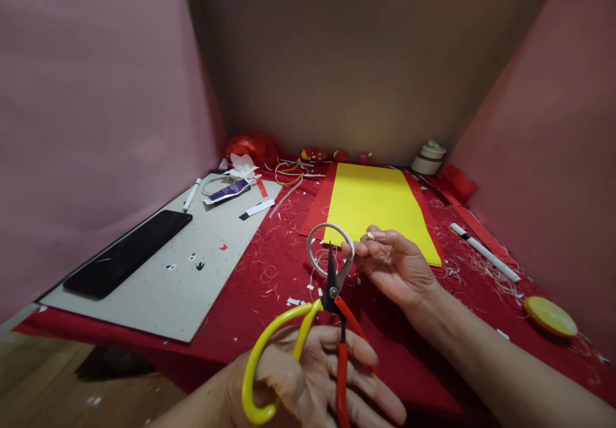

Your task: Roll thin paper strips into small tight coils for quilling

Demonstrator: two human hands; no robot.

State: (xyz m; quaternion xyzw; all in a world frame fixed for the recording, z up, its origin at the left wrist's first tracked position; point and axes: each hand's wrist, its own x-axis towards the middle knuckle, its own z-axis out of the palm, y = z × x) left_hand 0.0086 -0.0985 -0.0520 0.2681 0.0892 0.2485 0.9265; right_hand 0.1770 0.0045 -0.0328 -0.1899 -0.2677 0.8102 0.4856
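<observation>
My left hand (327, 367) is palm up at the front edge, its thumb and fingers through the handles of the scissors (333, 292), one handle yellow, the other red. The blades point away from me and are a little apart. My right hand (397, 267) is raised just right of the blades. Between its thumb and a fingertip sits a tiny yellow-and-white piece (370, 236). A thin whitish ring (315, 262) touches the other fingertips of that hand, and the blades overlap it in view. Beneath lies a stack of yellow sheets (375, 197) on red ones (317, 213).
A grey board (183, 306) on the left carries a black phone (129, 251), a tube (228, 192) and a white marker (192, 195). Another marker (484, 251) and a yellow round lid (550, 316) lie right. Thread scraps litter the red cloth (250, 293).
</observation>
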